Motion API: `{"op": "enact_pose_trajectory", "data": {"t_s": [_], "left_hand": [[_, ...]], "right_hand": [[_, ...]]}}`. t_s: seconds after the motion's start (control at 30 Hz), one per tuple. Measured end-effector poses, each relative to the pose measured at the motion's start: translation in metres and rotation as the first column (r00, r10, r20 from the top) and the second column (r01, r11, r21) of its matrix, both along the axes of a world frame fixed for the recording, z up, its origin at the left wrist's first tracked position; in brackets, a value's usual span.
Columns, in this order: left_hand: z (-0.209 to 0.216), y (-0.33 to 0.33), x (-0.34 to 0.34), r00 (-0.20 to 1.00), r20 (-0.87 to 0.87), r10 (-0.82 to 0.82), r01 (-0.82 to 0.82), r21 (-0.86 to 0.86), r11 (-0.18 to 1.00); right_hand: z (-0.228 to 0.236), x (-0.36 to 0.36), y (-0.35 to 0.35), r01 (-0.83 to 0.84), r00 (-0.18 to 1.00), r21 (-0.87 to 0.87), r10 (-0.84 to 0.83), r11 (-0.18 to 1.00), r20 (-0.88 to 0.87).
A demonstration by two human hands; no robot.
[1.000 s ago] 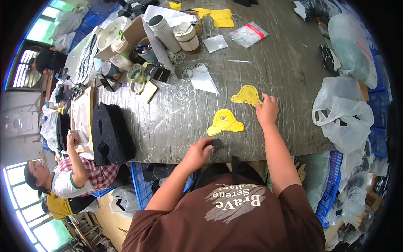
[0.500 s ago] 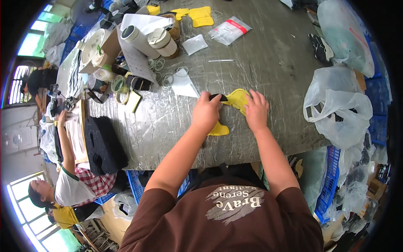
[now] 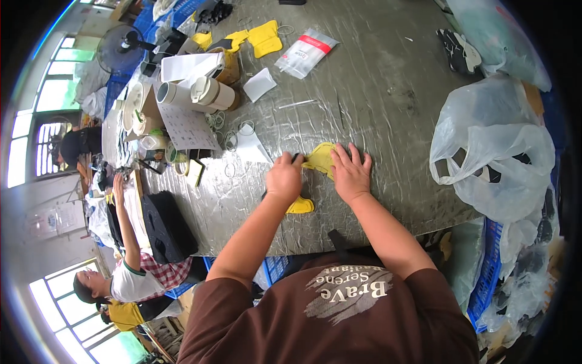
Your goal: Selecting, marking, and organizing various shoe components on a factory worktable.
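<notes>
Grey table (image 3: 388,103), creased & shiny, fills most of the view, w/ a lidded cup (image 3: 212,94) at the far left, a plastic bag (image 3: 494,151) at the right & a co-worker (image 3: 136,282) off to the left.

Yellow piece (image 3: 319,158) lies on the table in front of the person, btwn both hands. R hand (image 3: 353,174) is spread, palm down, gripping nothing, fingers on the piece's right side. L hand (image 3: 284,181) is curled tight, prob. round a dark thing (image 3: 296,158) that pokes out at the piece's left end; can't tell what it is, or if it's actually touching. 2nd piece (image 3: 301,206), also yellow, sits nearer the body, partly hidden by L hand & wrist.

To do it well: R fingers shd press evenly, close to where the dark thing meets the piece, so nothing skids or puckers; table looks slick & its creases cd lift an edge. R fingertips shd stay out of the dark thing's path, esp. if it's sharp (can't see). L grip: firm, low, short steady moves, no tugging, b/c the piece prob. bends easily. Forearm a bit high, so it doesn't drag the 2nd piece. White sheet (image 3: 251,147) is just beyond L hand, so mind the knuckles.
</notes>
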State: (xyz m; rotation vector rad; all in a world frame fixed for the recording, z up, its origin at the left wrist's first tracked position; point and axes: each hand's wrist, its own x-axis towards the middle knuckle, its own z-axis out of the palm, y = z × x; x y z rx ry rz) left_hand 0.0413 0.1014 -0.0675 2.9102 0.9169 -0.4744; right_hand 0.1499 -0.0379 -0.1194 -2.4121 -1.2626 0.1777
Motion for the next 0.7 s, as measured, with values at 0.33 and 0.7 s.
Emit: {"op": "enact_pose_trajectory", "data": {"t_s": [0.33, 0.7], "left_hand": [[0.004, 0.014, -0.013, 0.989, -0.138, -0.06, 0.06, -0.006, 0.998], [-0.011, 0.016, 0.01, 0.957, 0.035, -0.287, 0.289, -0.07, 0.955]], "right_hand": [[0.005, 0.004, -0.001, -0.01, 0.998, -0.014, 0.009, 1.0, -0.065], [0.009, -0.001, 0.001, 0.01, 1.0, 0.019, -0.01, 1.0, -0.017]]}}
